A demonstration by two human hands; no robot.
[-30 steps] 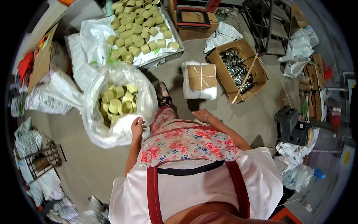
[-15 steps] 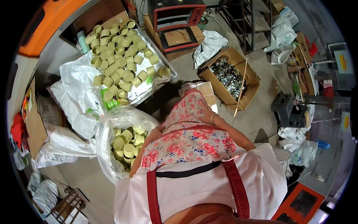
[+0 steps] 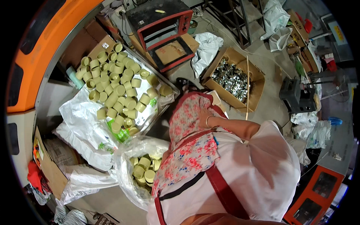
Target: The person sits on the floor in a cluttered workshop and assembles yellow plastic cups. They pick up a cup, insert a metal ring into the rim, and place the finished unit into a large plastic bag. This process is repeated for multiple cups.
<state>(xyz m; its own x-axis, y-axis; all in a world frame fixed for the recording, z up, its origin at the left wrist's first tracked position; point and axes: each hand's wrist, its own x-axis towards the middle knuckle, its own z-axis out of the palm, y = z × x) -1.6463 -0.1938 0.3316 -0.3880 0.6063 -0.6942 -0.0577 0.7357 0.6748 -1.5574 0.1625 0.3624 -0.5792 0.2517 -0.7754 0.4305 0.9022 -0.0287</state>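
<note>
My right hand, a bangle at its wrist, lies on the floral apron over my lap, with its fingers stretched out and nothing seen in them. My left hand is out of sight. At the left, beside the apron, a clear plastic bag holds a pile of pale yellow-green plastic cups. Beyond it, many more such cups lie heaped on a table partly covered with white sacks. Some stand upright, others are on their sides.
A cardboard box of shiny metal pieces stands to the right, a thin wooden stick across it. A red-and-black oven with its door down sits at the back. A dark plastic stool is farther right.
My body and view have turned, so the scene shifts in the picture. My left hand, at the apron's left side before, has gone out of sight. My right hand stays on the apron.
</note>
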